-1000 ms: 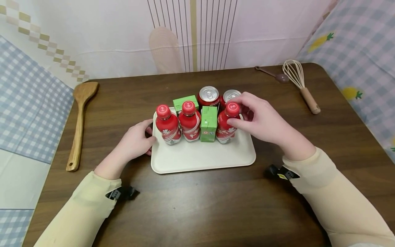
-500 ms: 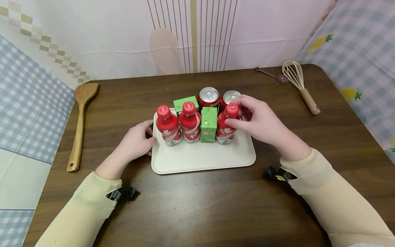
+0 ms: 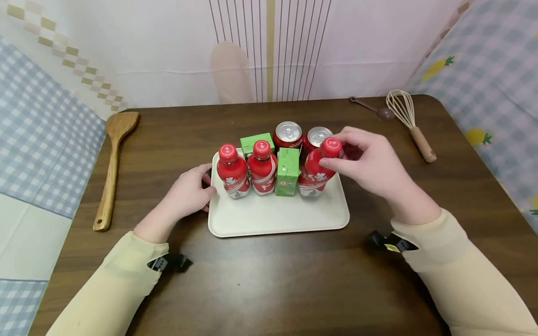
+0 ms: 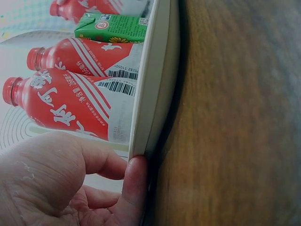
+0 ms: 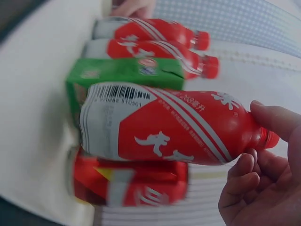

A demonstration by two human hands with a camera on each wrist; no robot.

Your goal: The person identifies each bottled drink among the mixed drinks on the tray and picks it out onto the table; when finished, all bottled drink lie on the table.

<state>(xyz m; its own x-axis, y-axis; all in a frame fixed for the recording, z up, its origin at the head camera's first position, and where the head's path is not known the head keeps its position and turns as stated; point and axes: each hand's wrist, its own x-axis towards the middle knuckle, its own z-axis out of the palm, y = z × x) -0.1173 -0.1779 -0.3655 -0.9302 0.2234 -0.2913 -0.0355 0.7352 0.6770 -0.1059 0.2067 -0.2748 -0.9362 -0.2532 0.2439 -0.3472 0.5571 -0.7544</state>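
Note:
My right hand [image 3: 371, 163] pinches a red plastic bottle [image 3: 316, 172] by its neck, just under the red cap. The bottle leans to the right, its base low over the white tray [image 3: 277, 219]. In the right wrist view, thumb and fingers lie either side of the bottle's [image 5: 183, 125] neck. My left hand [image 3: 190, 191] grips the tray's left edge, fingertips at the rim in the left wrist view. On the tray stand two more red bottles [image 3: 233, 173] [image 3: 262, 169], a green drink carton [image 3: 287, 171], another green carton [image 3: 257, 141] behind, and two red cans [image 3: 288, 133] [image 3: 318, 136] at the back.
A wooden spatula [image 3: 112, 172] lies at the left of the brown table [image 3: 260, 280]. At the back right are a whisk [image 3: 411, 123] with a wooden handle and a small brown spoon [image 3: 371, 108]. A patterned cloth [image 3: 168, 51] hangs behind the table.
The right-hand bottle, upright before, now tilts its cap to the right as my right hand moves that way. My left hand stays at the tray's edge. The head view has shifted slightly.

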